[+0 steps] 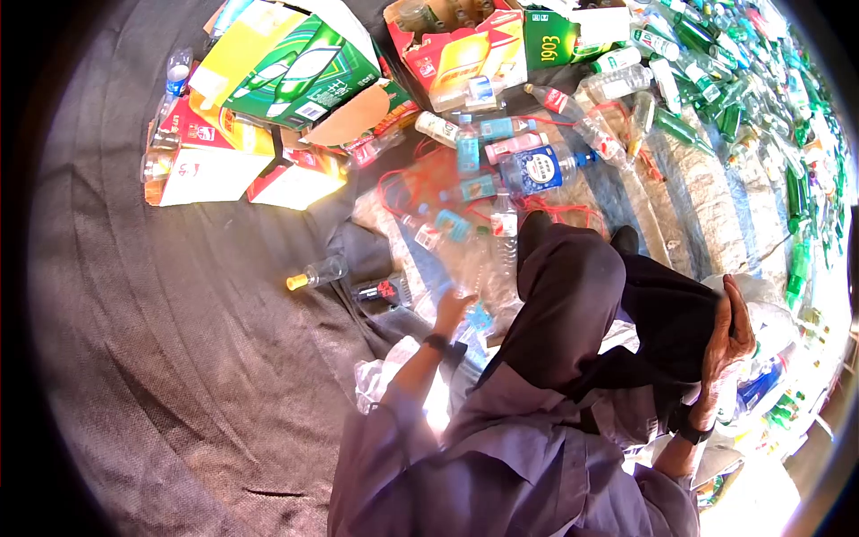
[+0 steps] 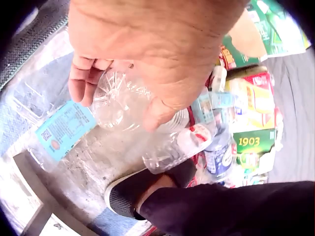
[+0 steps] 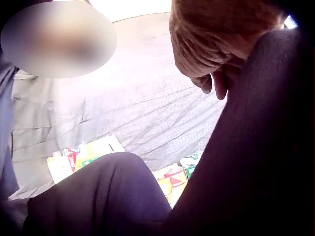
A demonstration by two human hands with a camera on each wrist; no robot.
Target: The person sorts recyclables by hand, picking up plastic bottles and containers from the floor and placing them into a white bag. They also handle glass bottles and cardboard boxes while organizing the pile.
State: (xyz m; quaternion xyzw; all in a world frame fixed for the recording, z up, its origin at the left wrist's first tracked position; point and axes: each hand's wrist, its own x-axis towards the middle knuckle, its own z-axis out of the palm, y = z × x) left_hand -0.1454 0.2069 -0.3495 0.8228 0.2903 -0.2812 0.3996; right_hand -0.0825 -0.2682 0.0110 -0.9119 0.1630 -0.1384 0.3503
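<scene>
Bottle (image 2: pixel 115 107), partly hidden, held by left hand (image 2: pixel 147 51), grip curled, near striped sheet (image 1: pixel 721 192) edge. Right hand (image 1: pixel 727 336) rests on knee (image 1: pixel 676 318), fingers extended.

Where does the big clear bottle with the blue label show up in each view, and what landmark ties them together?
Head: the blue-labelled bottle is right of centre, upper half.
Left wrist: the bottle is right of centre, lower half.
Right wrist: not visible.
Shared landmark: the trousers, in all three.

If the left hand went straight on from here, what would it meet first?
Probably the bottle with a red-and-white label, beyond the clear bottle the left hand grips; depth is unclear.
</scene>
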